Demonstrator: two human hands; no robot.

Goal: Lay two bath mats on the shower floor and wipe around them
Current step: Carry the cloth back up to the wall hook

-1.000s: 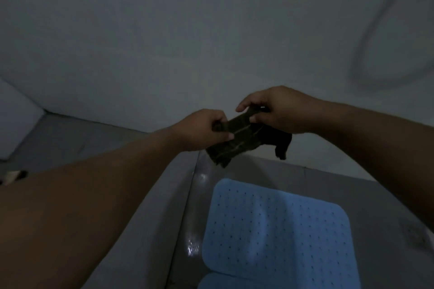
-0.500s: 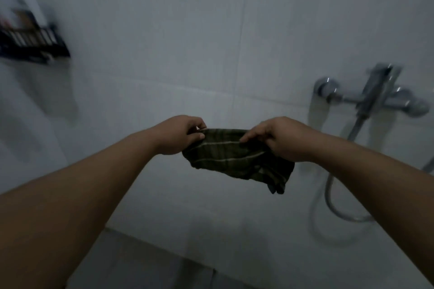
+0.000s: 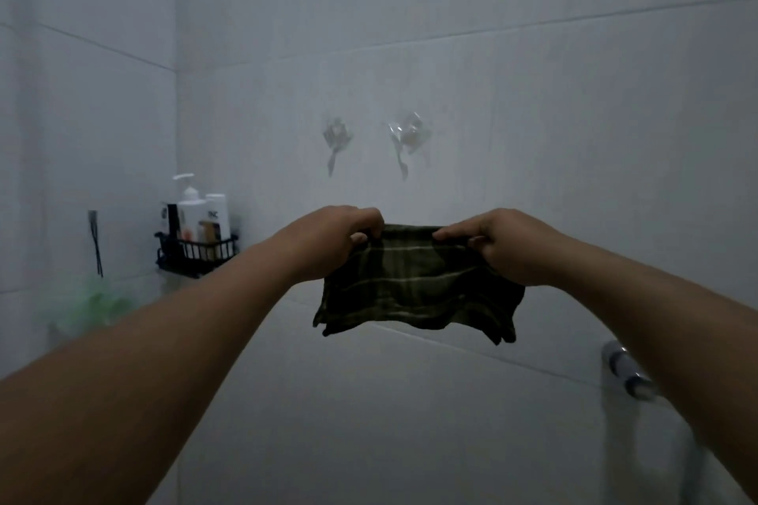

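A dark green cloth with pale stripes hangs spread out in front of the white tiled wall, held up by its top edge. My left hand pinches the top left corner and my right hand pinches the top right corner. Both arms reach forward at about chest height. The bath mats and the shower floor are out of view.
Two clear adhesive hooks stick to the wall just above the cloth. A black wire caddy with several bottles hangs at the left, a green bath sponge below it. The chrome tap shows at lower right.
My view has tilted up from the floor and blue mat to the wall. Both hands have raised the cloth and pulled it out flat between them.
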